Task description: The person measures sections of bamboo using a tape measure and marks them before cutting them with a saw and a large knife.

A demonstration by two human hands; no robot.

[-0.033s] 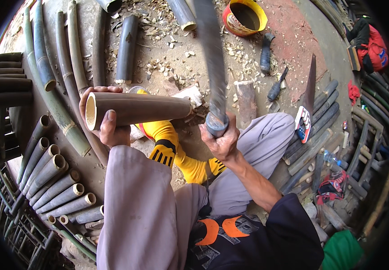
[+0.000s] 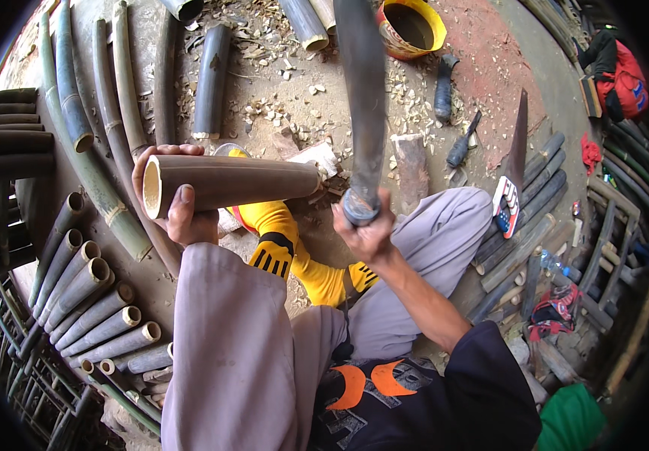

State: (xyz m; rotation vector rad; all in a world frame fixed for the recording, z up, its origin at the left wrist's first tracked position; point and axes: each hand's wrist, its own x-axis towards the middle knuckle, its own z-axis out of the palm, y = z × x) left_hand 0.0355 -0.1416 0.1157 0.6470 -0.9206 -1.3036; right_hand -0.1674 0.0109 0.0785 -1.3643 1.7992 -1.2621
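My left hand (image 2: 187, 214) is closed around the wide, hollow end of a dark brown bamboo section (image 2: 238, 183), which lies roughly level across the view. Its narrower right end sits by a pale, chipped piece of wood (image 2: 317, 159). In my right hand (image 2: 377, 237) is the dark handle of a machete, the fingers wrapped around it. The broad blade (image 2: 364, 98), slightly smeared, points up and away, to the right of the bamboo and apart from it. Below the bamboo show my feet in yellow and black socks (image 2: 273, 233).
Wood chips cover the ground ahead. A yellow and red bucket (image 2: 423, 37) of dark liquid stands beyond. Cut bamboo tubes (image 2: 87, 282) stack at left, with long poles (image 2: 106, 188) nearby. A handsaw (image 2: 516, 146) and more bamboo (image 2: 523, 240) lie right.
The machete blade has swung slightly to the right, its handle shifting only a little. My left hand and the bamboo section stay where they were.
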